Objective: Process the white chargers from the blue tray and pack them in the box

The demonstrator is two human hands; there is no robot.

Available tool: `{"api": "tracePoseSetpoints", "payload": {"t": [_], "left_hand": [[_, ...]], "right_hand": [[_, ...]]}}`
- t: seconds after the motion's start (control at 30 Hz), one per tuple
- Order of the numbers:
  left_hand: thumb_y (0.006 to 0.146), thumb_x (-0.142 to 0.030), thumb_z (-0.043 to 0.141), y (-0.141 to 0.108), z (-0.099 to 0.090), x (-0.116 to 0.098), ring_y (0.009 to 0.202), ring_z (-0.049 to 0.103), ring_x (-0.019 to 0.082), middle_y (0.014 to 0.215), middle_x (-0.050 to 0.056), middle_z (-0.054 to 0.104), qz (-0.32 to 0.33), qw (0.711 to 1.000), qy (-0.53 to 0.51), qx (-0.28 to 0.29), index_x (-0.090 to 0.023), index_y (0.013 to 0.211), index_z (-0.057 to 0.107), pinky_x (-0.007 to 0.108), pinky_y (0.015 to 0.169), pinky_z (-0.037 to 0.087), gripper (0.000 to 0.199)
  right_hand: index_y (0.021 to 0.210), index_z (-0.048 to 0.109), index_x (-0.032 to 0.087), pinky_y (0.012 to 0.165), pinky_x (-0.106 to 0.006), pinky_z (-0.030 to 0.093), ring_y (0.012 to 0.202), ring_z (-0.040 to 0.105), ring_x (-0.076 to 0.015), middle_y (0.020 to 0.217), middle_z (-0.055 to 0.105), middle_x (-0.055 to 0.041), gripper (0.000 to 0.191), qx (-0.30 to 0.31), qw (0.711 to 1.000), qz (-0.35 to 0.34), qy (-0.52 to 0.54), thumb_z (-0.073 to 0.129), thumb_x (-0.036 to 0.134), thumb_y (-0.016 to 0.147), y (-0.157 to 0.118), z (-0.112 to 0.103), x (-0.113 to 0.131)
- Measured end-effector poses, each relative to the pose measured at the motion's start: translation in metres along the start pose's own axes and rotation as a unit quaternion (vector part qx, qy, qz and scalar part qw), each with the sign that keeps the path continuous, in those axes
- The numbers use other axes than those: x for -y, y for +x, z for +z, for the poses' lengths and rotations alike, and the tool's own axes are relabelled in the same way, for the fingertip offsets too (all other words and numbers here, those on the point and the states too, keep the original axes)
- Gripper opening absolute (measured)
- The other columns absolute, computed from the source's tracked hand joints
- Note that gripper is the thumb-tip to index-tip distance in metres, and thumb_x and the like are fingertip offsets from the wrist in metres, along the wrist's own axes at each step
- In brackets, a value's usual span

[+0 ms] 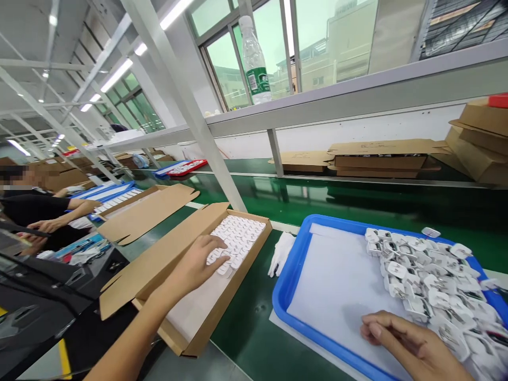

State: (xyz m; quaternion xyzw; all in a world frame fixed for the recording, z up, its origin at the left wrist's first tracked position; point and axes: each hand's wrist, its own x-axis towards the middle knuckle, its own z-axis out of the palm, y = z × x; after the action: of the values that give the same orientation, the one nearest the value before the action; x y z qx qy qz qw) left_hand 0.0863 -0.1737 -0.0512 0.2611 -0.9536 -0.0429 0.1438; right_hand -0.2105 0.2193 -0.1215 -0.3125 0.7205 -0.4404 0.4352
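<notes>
My left hand (pixel 200 263) reaches into a long open cardboard box (pixel 254 259). Its thumb and fingers are apart, and the fingertips rest at the near end of tightly packed rows of small white plastic parts (pixel 243 233). A bare white liner (pixel 194 312) covers the near part of that box. Over the blue tray (pixel 282 288), my right hand (pixel 413 344) is closed, thumb drawn against curled fingers; whatever may be inside is hidden. Beside it lies a loose heap of white plastic parts (pixel 436 286) with metal pieces and dark wires, on the tray's white sheet (pixel 333 275).
A white glove (pixel 282 253) lies between box and tray. A slanted post (pixel 214 153) rises behind the box. On the shelf above stands a plastic bottle (pixel 256 63). More cardboard boxes (pixel 377 161) sit at the back. A co-worker (pixel 43 211) works at the left.
</notes>
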Motion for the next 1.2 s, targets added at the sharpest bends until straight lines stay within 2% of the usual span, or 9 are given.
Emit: {"api": "tracePoseSetpoints", "payload": {"t": [0.1, 0.2, 0.4, 0.63, 0.73, 0.83, 0.97, 1.1, 1.2], "left_hand": [[0.1, -0.052, 0.052, 0.037, -0.023, -0.05, 0.088, 0.07, 0.026, 0.093, 0.006, 0.077, 0.014, 0.997, -0.081, 0.016, -0.023, 0.089, 0.072, 0.032, 0.078, 0.054, 0.037], [0.103, -0.049, 0.042, 0.075, -0.017, -0.104, 0.07, 0.067, 0.024, 0.072, 0.003, 0.072, 0.045, 0.988, -0.129, 0.072, -0.024, 0.075, 0.068, 0.03, 0.067, 0.05, 0.046], [0.092, -0.021, 0.051, 0.129, 0.068, -0.195, 0.095, 0.072, 0.025, 0.113, 0.008, 0.076, 0.177, 0.944, -0.229, 0.158, -0.022, 0.124, 0.067, 0.035, 0.084, 0.057, 0.036], [0.08, -0.016, 0.069, 0.152, 0.155, -0.274, 0.111, 0.064, 0.033, 0.122, 0.011, 0.064, 0.193, 0.926, -0.29, 0.145, -0.022, 0.114, 0.062, 0.05, 0.097, 0.054, 0.035], [0.084, -0.017, 0.065, 0.155, 0.168, -0.287, 0.107, 0.063, 0.031, 0.115, 0.01, 0.061, 0.167, 0.915, -0.339, 0.138, -0.022, 0.1, 0.06, 0.052, 0.096, 0.055, 0.018], [0.087, -0.023, 0.063, 0.152, 0.161, -0.282, 0.108, 0.062, 0.031, 0.111, 0.011, 0.06, 0.138, 0.892, -0.405, 0.147, -0.021, 0.097, 0.059, 0.051, 0.092, 0.058, 0.011], [0.096, -0.035, 0.058, 0.134, 0.13, -0.262, 0.102, 0.068, 0.026, 0.116, 0.011, 0.064, 0.099, 0.839, -0.5, 0.192, -0.02, 0.107, 0.056, 0.046, 0.08, 0.065, 0.019], [0.098, -0.04, 0.06, 0.1, 0.099, -0.247, 0.103, 0.071, 0.024, 0.127, 0.013, 0.064, 0.061, 0.788, -0.577, 0.207, -0.022, 0.131, 0.051, 0.044, 0.079, 0.067, 0.039], [0.089, -0.031, 0.074, 0.071, 0.092, -0.244, 0.103, 0.07, 0.024, 0.128, 0.011, 0.068, 0.042, 0.796, -0.574, 0.189, -0.027, 0.146, 0.05, 0.044, 0.087, 0.064, 0.062]], "right_hand": [[0.084, 0.078, 0.025, 0.081, -0.03, 0.059, 0.088, 0.074, -0.0271, 0.086, 0.079, -0.006, 0.041, -0.017, 0.998, -0.056, -0.015, 0.06, 0.06, 0.095, -0.005, 0.006, 0.015], [0.074, 0.074, 0.021, 0.076, -0.03, 0.056, 0.078, 0.071, -0.023, 0.077, 0.077, -0.0053, 0.043, -0.026, 0.997, -0.074, 0.005, 0.062, 0.057, 0.096, -0.007, 0.012, 0.028], [0.074, 0.073, 0.018, 0.077, -0.032, 0.055, 0.076, 0.072, -0.0214, 0.076, 0.078, -0.0065, 0.045, -0.038, 0.992, -0.112, 0.05, 0.063, 0.056, 0.097, -0.006, 0.015, 0.028], [0.079, 0.074, 0.017, 0.076, -0.031, 0.055, 0.077, 0.074, -0.0211, 0.077, 0.079, -0.006, 0.041, -0.054, 0.987, -0.131, 0.078, 0.064, 0.052, 0.098, 0.003, 0.021, 0.014], [0.08, 0.075, 0.016, 0.075, -0.03, 0.055, 0.076, 0.073, -0.0208, 0.076, 0.079, -0.0055, 0.038, -0.061, 0.986, -0.136, 0.077, 0.064, 0.048, 0.098, 0.005, 0.023, 0.012], [0.081, 0.075, 0.017, 0.073, -0.029, 0.054, 0.075, 0.073, -0.02, 0.076, 0.078, -0.0047, 0.033, -0.064, 0.985, -0.142, 0.079, 0.064, 0.043, 0.098, 0.005, 0.025, 0.012], [0.083, 0.074, 0.017, 0.074, -0.03, 0.055, 0.075, 0.072, -0.0193, 0.076, 0.077, -0.0044, 0.033, -0.082, 0.98, -0.15, 0.099, 0.062, 0.044, 0.099, 0.007, 0.026, 0.013], [0.108, 0.072, 0.018, 0.074, -0.033, 0.059, 0.078, 0.072, -0.0193, 0.086, 0.075, -0.0052, 0.034, -0.157, 0.957, -0.171, 0.171, 0.072, 0.049, 0.092, 0.01, 0.026, 0.013], [0.128, 0.066, 0.024, 0.078, -0.034, 0.061, 0.09, 0.071, -0.0205, 0.107, 0.072, -0.0077, 0.051, -0.216, 0.933, -0.219, 0.185, 0.083, 0.042, 0.083, 0.01, 0.028, 0.01]]}}
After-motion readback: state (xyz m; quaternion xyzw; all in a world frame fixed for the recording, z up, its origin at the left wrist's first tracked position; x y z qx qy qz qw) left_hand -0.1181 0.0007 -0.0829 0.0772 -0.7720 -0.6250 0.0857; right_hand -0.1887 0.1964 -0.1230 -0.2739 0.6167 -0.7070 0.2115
